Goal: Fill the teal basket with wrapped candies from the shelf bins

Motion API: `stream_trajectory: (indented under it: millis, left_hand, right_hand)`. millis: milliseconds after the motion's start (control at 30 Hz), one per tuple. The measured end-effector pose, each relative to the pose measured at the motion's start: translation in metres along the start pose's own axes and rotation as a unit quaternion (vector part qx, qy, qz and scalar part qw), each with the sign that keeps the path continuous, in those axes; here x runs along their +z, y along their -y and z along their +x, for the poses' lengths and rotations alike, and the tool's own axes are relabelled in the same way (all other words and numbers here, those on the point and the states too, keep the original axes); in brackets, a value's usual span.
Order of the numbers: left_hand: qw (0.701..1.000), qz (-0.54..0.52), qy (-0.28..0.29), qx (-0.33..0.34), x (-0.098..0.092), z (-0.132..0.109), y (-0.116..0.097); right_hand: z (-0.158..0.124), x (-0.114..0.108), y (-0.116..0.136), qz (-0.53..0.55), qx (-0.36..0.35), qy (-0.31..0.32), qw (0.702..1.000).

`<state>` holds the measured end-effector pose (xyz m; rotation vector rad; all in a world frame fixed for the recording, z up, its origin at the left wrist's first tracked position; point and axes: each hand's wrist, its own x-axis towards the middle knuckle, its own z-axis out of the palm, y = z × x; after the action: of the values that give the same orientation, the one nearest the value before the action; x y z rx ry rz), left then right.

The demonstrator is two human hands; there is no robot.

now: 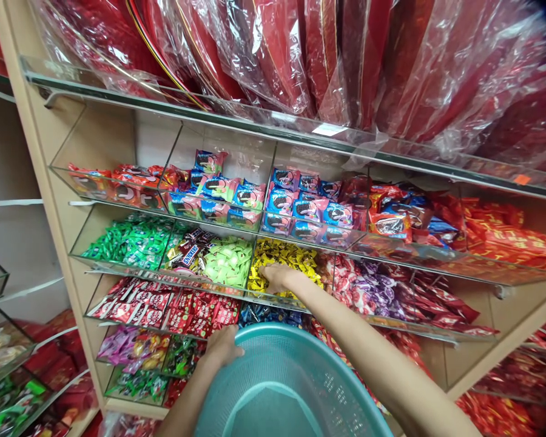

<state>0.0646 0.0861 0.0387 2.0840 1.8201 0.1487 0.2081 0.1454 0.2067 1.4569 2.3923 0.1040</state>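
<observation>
My left hand (pixel 224 347) grips the rim of a teal plastic basket (pixel 273 364), thumb over the edge. Nothing lies on the part of the basket's bottom that shows. My right hand (pixel 277 278) reaches past the basket into a glass compartment of yellow-wrapped candies (pixel 300 258). Its fingers are down at the candies and partly hidden, so whether they hold any does not show. Just left of that hand are pale green wrapped candies (pixel 227 261) and a Snickers bar (pixel 192 255). Red, white and purple candies (pixel 368 288) lie to its right.
Glass dividers and front panels edge each shelf (pixel 164 276). Above are blue-and-pink cookie packs (pixel 295 203) and red packets (pixel 509 233). Green candies (pixel 130 243) fill the left compartment. Plastic-wrapped red goods (pixel 277 54) hang over the top glass shelf. Another candy rack (pixel 9 364) stands at left.
</observation>
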Motion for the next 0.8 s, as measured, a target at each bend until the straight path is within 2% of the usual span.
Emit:
stream_trajectory:
  millis: [200, 367, 600, 800]
  left_hand:
    - [1.000, 0.001, -0.005, -0.004, 0.003, 0.001, 0.001]
    - [1.000, -0.006, -0.013, -0.004, 0.006, 0.003, 0.004]
    - [1.000, -0.005, -0.005, -0.006, 0.002, 0.001, 0.001]
    - [1.000, -0.007, 0.001, -0.007, -0.001, -0.001, -0.001]
  right_hand:
    - [0.005, -0.002, 0.009, -0.003, 0.015, 0.020, 1.000]
    - [0.003, -0.001, -0.002, 0.046, -0.007, 0.004, 0.999]
    - [0.002, 0.006, -0.030, 0.164, -0.002, -0.093, 0.982]
    - [0.004, 0.012, -0.050, 0.304, 0.011, -0.203, 0.931]
